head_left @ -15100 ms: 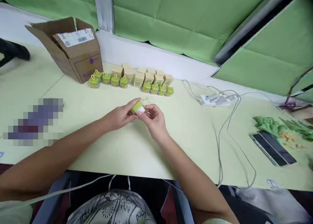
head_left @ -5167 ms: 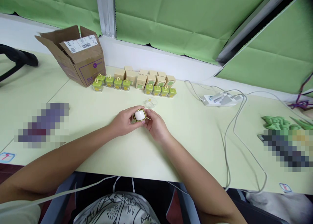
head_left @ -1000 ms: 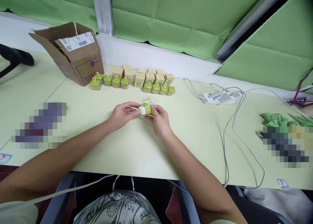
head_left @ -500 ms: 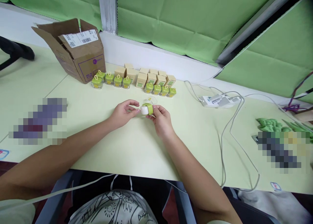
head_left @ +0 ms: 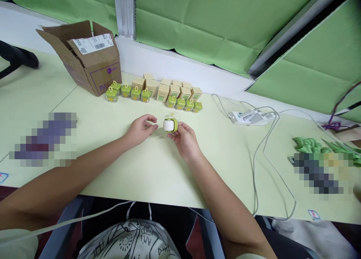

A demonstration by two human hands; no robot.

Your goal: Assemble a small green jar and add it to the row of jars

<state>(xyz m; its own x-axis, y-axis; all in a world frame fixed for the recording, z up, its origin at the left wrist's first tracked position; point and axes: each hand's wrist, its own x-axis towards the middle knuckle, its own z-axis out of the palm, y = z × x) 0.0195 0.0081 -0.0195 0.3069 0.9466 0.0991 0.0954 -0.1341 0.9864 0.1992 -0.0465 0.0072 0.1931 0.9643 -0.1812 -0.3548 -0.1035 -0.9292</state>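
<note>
Both forearms reach from the worktop's (head_left: 118,165) near edge toward its middle. Right hand (head_left: 184,140), palm up, pinches a small green-and-white gadget (head_left: 170,125) at its fingertips. Left hand (head_left: 139,130) rests just beside it, fingers loosely curled, holding nothing. An open cardboard box (head_left: 90,61), contents hidden, stands toward the far-left corner.

jar row (head_left: 153,95) beyond; near table (head_left: 158,176) bare
</note>
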